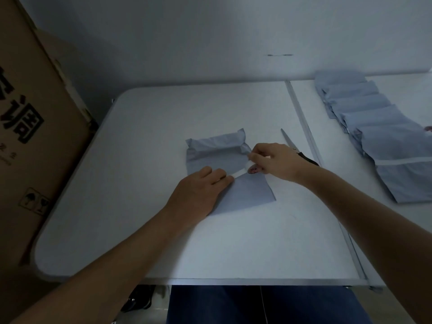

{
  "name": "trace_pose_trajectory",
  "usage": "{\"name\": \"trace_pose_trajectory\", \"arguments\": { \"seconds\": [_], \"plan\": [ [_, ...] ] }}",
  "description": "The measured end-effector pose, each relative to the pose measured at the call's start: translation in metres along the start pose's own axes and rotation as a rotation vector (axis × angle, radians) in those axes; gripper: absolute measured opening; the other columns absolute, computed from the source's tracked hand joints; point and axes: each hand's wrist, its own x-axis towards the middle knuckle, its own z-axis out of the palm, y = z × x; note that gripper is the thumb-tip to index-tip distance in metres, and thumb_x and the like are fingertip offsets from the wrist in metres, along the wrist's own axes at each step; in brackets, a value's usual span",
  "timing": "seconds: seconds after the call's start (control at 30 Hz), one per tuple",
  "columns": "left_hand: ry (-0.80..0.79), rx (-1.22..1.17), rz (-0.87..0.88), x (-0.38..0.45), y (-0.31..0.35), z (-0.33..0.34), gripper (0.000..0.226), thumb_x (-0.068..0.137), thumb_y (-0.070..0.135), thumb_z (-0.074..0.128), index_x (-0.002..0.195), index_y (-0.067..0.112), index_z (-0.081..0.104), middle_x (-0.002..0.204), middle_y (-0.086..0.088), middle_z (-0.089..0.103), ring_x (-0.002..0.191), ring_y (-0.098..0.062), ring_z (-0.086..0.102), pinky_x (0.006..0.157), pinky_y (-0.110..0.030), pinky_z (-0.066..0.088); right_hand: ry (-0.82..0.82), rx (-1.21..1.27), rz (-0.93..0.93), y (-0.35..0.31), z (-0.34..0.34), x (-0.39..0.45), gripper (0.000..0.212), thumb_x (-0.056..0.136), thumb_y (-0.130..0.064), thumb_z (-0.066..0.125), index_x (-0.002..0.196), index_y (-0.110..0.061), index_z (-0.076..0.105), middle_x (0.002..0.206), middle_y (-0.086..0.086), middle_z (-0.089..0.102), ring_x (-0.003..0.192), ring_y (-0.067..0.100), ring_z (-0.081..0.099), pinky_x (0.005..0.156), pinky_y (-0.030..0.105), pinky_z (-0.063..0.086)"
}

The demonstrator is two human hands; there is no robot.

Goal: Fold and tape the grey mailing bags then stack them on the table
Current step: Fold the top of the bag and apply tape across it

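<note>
White plastic folding table fills most of the view, with a tall brown cardboard box standing against its left edge. On the right half of the table, a row of folded grey plastic mailing bags lies overlapped like shingles, running from the far edge toward the near right.

Near the table's middle lies one grey plastic mailing bag, partly folded, its long axis running from the far left to the near right; the puffed, creased far end points toward the wall and the flat near corner toward the person.

The left hand lies flat on the bag's near-left part, fingers straight and together, their tips pressing the end of a strip of white tape onto the bag. The right hand is at the bag's right edge, fingers curled, pinching a small roll of tape from which the strip runs to the left fingertips.

Metal scissors with dark handles lie just behind the right hand, blades pointing away.
</note>
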Motion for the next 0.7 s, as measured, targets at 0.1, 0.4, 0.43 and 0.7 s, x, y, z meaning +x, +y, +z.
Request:
{"name": "trace_pose_trajectory", "arguments": {
  "seconds": [0.1, 0.4, 0.43, 0.7],
  "plan": [
    [-0.003, 0.011, 0.019, 0.001, -0.002, -0.002, 0.041, 0.082, 0.008, 0.062, 0.122, 0.019, 0.064, 0.107, 0.003, 0.063, 0.080, -0.018, 0.051, 0.065, -0.024, 0.036, -0.039, 0.280, 0.075, 0.008, 0.004, 0.002, 0.022, 0.095, -0.031, 0.055, 0.091, -0.010, 0.062, 0.086, 0.007, 0.071, 0.085, 0.023, 0.069, 0.080, 0.035, 0.055],
    [-0.045, 0.000, 0.032, 0.001, -0.004, -0.003, 0.040, 0.089, 0.016, 0.047, 0.125, 0.021, 0.063, 0.105, 0.002, 0.063, 0.078, -0.018, 0.053, 0.058, -0.026, 0.042, -0.045, 0.219, 0.010, 0.015, -0.004, 0.006, 0.025, 0.089, -0.035, 0.065, 0.094, -0.019, 0.047, 0.070, 0.008, 0.055, 0.062, 0.015, 0.050, 0.061, 0.032, 0.045],
    [-0.048, -0.005, 0.027, 0.001, -0.005, -0.002, 0.040, 0.090, 0.016, 0.046, 0.125, 0.021, 0.063, 0.105, 0.002, 0.063, 0.078, -0.018, 0.053, 0.058, -0.026, 0.042, -0.039, 0.178, -0.004, 0.015, -0.005, 0.006, 0.027, 0.089, -0.036, 0.065, 0.096, -0.020, 0.045, 0.071, 0.008, 0.056, 0.063, 0.016, 0.050, 0.061, 0.033, 0.045],
    [-0.068, -0.059, -0.016, 0.000, -0.005, 0.000, 0.039, 0.091, 0.018, 0.045, 0.126, 0.023, 0.062, 0.107, 0.001, 0.062, 0.079, -0.019, 0.053, 0.055, -0.028, 0.044, 0.010, -0.160, -0.076, 0.013, -0.013, 0.005, 0.027, 0.086, -0.037, 0.064, 0.096, -0.020, 0.045, 0.077, 0.003, 0.063, 0.074, 0.022, 0.063, 0.071, 0.039, 0.053]
  ]
}}
